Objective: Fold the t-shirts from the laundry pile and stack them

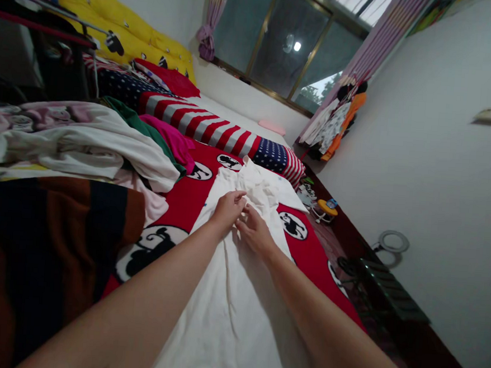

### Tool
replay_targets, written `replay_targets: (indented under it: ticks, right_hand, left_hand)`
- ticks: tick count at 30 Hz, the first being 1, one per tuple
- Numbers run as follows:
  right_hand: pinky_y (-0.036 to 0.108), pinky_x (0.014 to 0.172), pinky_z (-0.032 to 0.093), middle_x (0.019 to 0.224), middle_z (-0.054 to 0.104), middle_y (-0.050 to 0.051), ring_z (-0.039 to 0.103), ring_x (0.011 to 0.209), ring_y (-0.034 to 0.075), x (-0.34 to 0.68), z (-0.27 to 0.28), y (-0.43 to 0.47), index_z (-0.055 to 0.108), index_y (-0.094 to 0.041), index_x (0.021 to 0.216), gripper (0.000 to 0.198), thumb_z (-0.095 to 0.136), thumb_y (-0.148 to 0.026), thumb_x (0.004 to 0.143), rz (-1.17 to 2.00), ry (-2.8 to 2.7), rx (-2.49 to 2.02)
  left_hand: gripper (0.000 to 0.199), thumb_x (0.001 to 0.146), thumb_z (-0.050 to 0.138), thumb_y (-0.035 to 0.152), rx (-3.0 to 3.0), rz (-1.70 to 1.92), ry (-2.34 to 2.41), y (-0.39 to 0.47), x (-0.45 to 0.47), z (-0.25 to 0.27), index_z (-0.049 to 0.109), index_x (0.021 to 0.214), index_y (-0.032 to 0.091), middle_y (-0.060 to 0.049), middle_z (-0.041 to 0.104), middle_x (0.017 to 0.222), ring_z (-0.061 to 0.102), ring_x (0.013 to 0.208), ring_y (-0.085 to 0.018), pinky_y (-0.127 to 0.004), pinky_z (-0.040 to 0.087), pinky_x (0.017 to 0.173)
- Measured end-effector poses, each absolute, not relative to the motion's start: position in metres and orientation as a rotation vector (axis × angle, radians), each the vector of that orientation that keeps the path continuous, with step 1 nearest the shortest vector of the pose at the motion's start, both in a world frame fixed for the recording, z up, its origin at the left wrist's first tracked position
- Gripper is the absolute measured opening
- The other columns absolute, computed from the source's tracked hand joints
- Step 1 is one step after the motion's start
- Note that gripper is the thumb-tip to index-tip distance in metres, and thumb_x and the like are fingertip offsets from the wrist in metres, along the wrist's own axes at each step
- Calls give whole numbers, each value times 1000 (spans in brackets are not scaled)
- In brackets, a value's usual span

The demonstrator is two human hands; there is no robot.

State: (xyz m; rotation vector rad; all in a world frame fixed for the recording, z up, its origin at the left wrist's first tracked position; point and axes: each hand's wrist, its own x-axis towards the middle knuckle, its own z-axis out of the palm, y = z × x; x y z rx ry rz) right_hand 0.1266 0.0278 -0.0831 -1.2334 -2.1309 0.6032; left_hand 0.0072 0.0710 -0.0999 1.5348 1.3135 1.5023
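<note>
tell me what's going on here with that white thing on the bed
A person's left grip and right grip are close together over a white garment, which lies lengthwise on a red blanket. Its far part is rumpled, while the nearer part is spread flatter. Whether either grip pinches the fabric is hard to tell. To the left are a heap of clothes and, nearer, a brown and navy striped cloth.

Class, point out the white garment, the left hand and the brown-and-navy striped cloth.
White garment (248, 296): head view, on its long, flat stretch.
Left hand (227, 209): head view, on the back of the hand.
Brown-and-navy striped cloth (62, 244): head view, on a brown stripe.
</note>
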Motion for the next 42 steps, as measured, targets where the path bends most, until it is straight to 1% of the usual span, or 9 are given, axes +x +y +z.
replay_targets:
  ticks: [6, 12, 15, 19, 22, 28, 35, 40, 42]
  right_hand:
    - [34, 86, 47, 109, 65, 9, 60, 104, 22, 211, -38, -78, 63, -18, 103, 33, 63, -39, 77, 810, -1831, -1412]
    - [28, 69, 47, 94, 69, 6, 62, 78, 19, 283, -32, -190, 66, -21, 101, 38, 71, -37, 67, 741, -1861, -1951]
    - [25, 60, 45, 84, 70, 2, 62, 71, 19, 297, -43, -227, 67, -24, 97, 38, 74, -35, 62, 784, -1799, -2048]
    - [22, 56, 42, 71, 65, -1, 59, 67, 17, 296, -54, -248, 63, -21, 79, 15, 62, -34, 72, 862, -1743, -2042]
    - [21, 54, 40, 66, 58, -2, 55, 63, 14, 285, -51, -250, 58, -20, 74, 17, 56, -36, 78, 834, -1671, -2009]
    - [22, 50, 38, 65, 56, 0, 52, 58, 14, 246, -14, -246, 59, -21, 75, 29, 55, -49, 82, 977, -1623, -1828]
    - [26, 53, 40, 61, 57, 1, 51, 57, 16, 197, -3, -228, 64, -24, 73, 22, 58, -44, 80, 931, -1928, -1611]
    - [23, 59, 47, 91, 68, 4, 61, 73, 16, 181, -23, -213, 67, -26, 109, 40, 69, -46, 74, 1366, -2035, -1523]
    - [24, 62, 49, 94, 69, 5, 62, 73, 16, 177, -26, -196, 67, -26, 111, 45, 73, -47, 71, 1389, -2021, -1494]
  left_hand:
    - [38, 73, 64, 18, 1713, 1371, 1357, 63, 7, -97, 68, 110, 15, -10, 63, 113, 57, 110, -23, -35, 41, 102]
    - [55, 60, 80, 34, 2017, 1106, 1440, 63, 2, -95, 68, 112, 18, -10, 44, 129, 48, 122, -27, -33, 36, 107]
    - [62, 53, 84, 29, 2166, 909, 1459, 62, -2, -92, 69, 113, 22, -8, 40, 131, 42, 127, -30, -34, 34, 109]
    - [39, 61, 78, 24, 2300, 851, 1541, 59, 0, -89, 74, 101, 24, -7, 49, 124, 48, 120, -29, -34, 38, 104]
    - [19, 68, 72, 23, 2271, 971, 1617, 54, 5, -89, 76, 87, 25, -5, 57, 112, 58, 102, -25, -31, 45, 93]
    - [16, 74, 68, 25, 1876, 1389, 1601, 55, 5, -83, 76, 87, 21, -5, 69, 85, 63, 76, -20, -29, 48, 73]
    - [23, 74, 62, 23, 1280, 1686, 1297, 67, -7, -77, 70, 94, 15, -6, 69, 86, 64, 65, -15, -24, 51, 57]
    - [22, 73, 59, 21, 1097, 1653, 1195, 72, -13, -86, 67, 92, 12, -6, 66, 79, 65, 63, -13, -25, 53, 59]
    - [21, 72, 58, 18, 1085, 1626, 1227, 75, -15, -90, 67, 90, 11, -5, 66, 76, 65, 63, -13, -25, 54, 62]
